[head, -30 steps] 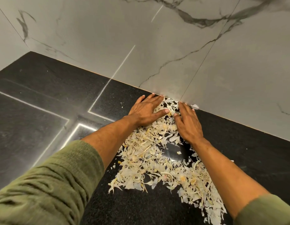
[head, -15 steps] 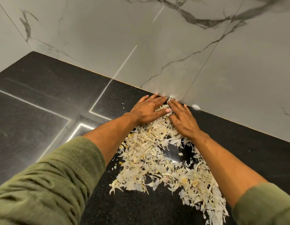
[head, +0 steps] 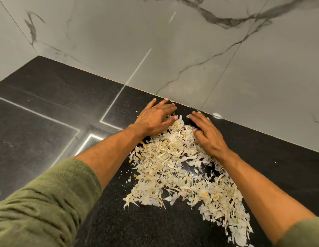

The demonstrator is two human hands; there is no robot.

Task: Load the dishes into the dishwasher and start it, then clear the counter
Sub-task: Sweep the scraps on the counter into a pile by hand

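Olive-green sleeves (head: 42, 198) fill the near corners, bare forearms reaching out over the black speckled counter (head: 48, 125). A pale heap of papery peels (head: 176, 168) spreads from the near right up toward the wall. At its far end the left hand (head: 153, 118) lies flat with fingers spread, palm down on the heap's left edge; the right hand (head: 206, 134) rests likewise flat, fingers straight, on its right edge, neither gripping anything. Beyond stands the grey marble-veined wall (head: 190, 50).

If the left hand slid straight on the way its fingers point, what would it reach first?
The left hand lies flat on the black counter, fingers aimed up and right at the marble wall. Its fingertips look almost at the wall's base, so it would probably meet the wall first.
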